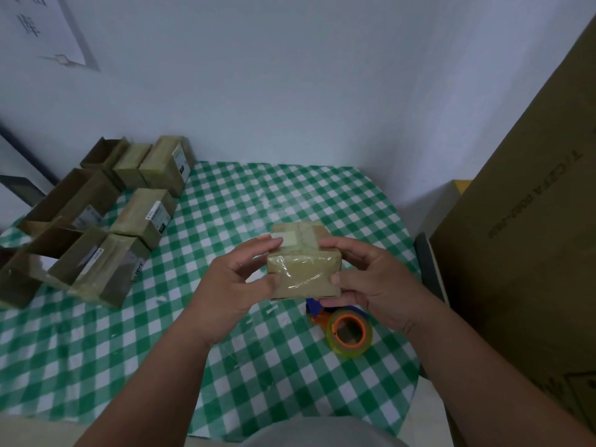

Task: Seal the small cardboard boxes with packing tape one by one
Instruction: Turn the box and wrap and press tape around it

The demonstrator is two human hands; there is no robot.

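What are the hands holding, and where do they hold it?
Both hold one small taped cardboard box above the table: the left hand grips its left side, the right hand its right side.

Taped small cardboard box (304,269) above tablecloth (225,204)

Left hand (240,274) and right hand (371,279) are raised side by side, fingers curled inward, thumbs facing.

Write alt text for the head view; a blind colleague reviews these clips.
Both hands, left hand and right hand, hold a taped box above a green checked table. A tape roll lies below; more boxes sit left.
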